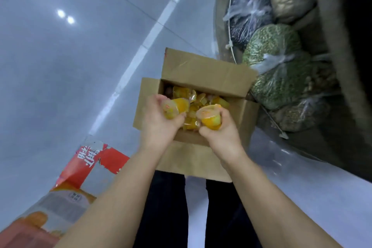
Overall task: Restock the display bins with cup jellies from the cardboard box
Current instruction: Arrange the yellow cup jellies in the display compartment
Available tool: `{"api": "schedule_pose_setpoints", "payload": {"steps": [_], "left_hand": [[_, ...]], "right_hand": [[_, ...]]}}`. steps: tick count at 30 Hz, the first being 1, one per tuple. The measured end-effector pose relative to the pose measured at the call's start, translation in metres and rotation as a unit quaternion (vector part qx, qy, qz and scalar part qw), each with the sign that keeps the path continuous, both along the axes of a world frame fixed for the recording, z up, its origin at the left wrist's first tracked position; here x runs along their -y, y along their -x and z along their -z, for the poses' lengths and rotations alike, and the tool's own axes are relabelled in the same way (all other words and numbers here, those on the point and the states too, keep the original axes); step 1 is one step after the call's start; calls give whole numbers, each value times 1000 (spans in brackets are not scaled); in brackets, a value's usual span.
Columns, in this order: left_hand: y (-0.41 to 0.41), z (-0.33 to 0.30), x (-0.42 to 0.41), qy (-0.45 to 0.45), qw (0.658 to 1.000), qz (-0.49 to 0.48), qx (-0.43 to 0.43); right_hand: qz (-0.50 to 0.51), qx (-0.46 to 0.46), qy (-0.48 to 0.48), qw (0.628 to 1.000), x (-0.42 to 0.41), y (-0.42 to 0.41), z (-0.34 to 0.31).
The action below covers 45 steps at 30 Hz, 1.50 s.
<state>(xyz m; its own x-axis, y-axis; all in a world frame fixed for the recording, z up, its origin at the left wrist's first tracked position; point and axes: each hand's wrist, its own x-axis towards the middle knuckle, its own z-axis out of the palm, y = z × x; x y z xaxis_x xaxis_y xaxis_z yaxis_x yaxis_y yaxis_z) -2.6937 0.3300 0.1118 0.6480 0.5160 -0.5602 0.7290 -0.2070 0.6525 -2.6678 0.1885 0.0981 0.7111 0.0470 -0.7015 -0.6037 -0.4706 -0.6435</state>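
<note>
Orange cup jellies [201, 102] filled the open cardboard box [203, 70] under both hands. The left hand [161, 121] was closed around a jelly cup [177, 106], and the right hand [221, 131] was closed around another cup [209, 117]. Bagged green beans [275, 66] lay beyond the right hand.

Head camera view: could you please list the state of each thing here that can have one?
Brown cardboard box: flaps open, partly filled with cups.
Left hand: closed on a yellow cup jelly, sealed.
Right hand: closed on another yellow cup jelly, sealed.
Clear plastic bags of green beans: tied shut.
</note>
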Motion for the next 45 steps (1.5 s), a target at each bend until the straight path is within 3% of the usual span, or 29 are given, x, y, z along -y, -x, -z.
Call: {"api": "schedule_pose_setpoints", "payload": {"steps": [5, 9, 13, 18, 25, 31, 37, 42, 45], "left_hand": [[-14, -199, -10, -49, 978, 73, 187], [-28, -335, 4, -48, 938, 152, 308], [-47, -424, 45, -14, 912, 189, 363], [-89, -489, 104, 2, 876, 221, 428], [-145, -548, 205, -20, 782, 376, 496], [-205, -566, 267, -78, 767, 462, 439], [-254, -545, 298, -176, 743, 552, 337], [-269, -527, 309, -212, 707, 602, 306], [-273, -519, 314, -270, 674, 615, 308]], "right_hand": [[37, 85, -154, 984, -14, -18, -198], [38, 184, -192, 963, 2, -27, -331], [26, 282, -170, 944, 40, -35, -431], [65, 376, -135, 914, 111, -52, -508], [161, 451, -92, 873, 225, -74, -561], [176, 435, -70, 881, 286, -116, -572], [226, 281, -154, 920, 306, -156, -546], [283, 317, -36, 904, 308, -170, -525], [259, 272, 18, 926, 313, -172, -518]]}}
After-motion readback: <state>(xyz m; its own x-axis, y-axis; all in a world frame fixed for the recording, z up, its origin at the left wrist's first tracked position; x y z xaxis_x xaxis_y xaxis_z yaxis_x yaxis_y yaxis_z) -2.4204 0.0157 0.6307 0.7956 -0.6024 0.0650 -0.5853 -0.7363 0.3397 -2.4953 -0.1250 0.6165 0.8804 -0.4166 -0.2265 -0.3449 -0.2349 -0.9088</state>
